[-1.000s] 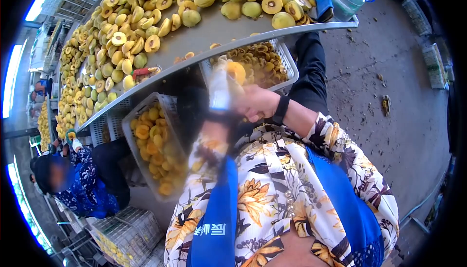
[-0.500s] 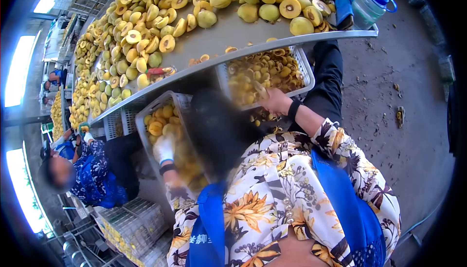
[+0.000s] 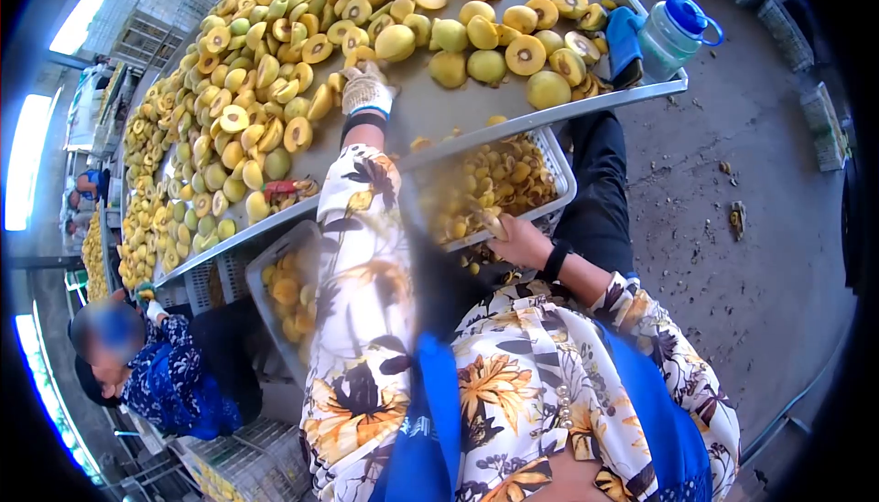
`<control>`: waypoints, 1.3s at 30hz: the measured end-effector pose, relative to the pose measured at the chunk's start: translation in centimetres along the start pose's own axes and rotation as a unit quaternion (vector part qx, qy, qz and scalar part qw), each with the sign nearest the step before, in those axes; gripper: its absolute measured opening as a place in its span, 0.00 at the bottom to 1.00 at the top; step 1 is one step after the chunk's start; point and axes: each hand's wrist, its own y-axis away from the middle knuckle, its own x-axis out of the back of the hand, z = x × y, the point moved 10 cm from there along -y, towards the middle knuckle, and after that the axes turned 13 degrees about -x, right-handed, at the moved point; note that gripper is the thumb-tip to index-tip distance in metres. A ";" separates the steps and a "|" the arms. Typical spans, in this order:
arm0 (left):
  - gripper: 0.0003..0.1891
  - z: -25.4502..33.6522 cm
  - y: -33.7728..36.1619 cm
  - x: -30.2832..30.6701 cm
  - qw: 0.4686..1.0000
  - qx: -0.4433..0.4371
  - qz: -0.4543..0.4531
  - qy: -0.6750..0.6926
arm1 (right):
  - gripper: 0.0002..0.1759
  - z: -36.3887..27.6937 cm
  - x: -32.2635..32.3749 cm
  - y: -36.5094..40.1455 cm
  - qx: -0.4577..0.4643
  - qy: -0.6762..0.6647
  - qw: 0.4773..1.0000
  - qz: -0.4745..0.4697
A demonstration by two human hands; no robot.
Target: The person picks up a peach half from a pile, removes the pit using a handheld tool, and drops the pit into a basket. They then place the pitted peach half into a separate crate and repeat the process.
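My left hand (image 3: pixel 368 90), in a whitish glove, reaches over the metal table (image 3: pixel 421 99) at the edge of a spread of yellow fruit (image 3: pixel 233 118), many of them halved. Its fingers are bent around or against a fruit at the pile's edge; what lies under them is partly hidden. My bare right hand (image 3: pixel 520 243) is closed on a small pale handle-like thing (image 3: pixel 495 224) above the white crate of peels and cut pieces (image 3: pixel 508 172). Another crate of yellow fruit (image 3: pixel 286 296) stands below the table, partly behind my left sleeve.
A blue-lidded bottle (image 3: pixel 673 35) and a blue cloth (image 3: pixel 624 40) sit at the table's right corner. A red-handled tool (image 3: pixel 279 187) lies near the front edge. A co-worker (image 3: pixel 174 365) sits at the left. Stacked wire crates (image 3: pixel 252 461) stand at lower left.
My left hand has moved from the fruit crate below up to the pile on the table. My right hand stays over the peel crate, lower in view as the camera view shifted.
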 end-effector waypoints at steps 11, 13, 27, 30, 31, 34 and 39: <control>0.14 1.4 11.2 4.1 0.450 0.075 0.037 0.889 | 0.17 -4.7 2.8 -0.8 0.093 -0.026 0.990 0.106; 0.23 2.7 15.0 3.6 0.410 0.145 0.049 0.899 | 0.12 -7.2 2.8 -0.9 0.091 -0.024 0.992 0.089; 0.13 7.9 20.9 1.5 0.392 0.212 0.131 0.886 | 0.09 -6.6 0.2 0.1 0.095 0.003 0.987 0.132; 0.13 7.8 21.7 0.5 0.424 0.266 0.103 0.859 | 0.10 -6.9 -1.8 -0.4 0.171 0.060 0.975 0.127; 0.13 7.6 21.7 0.1 0.422 0.257 0.110 0.863 | 0.10 -6.8 -2.2 -0.5 0.176 0.056 0.977 0.110; 0.14 8.1 22.2 -2.2 0.379 0.250 0.054 0.890 | 0.09 -6.2 -3.0 -0.7 0.134 0.011 0.991 0.006; 0.10 6.8 22.4 1.9 0.566 0.184 0.124 0.794 | 0.12 -4.8 -5.5 1.0 -0.025 -0.205 0.940 -0.273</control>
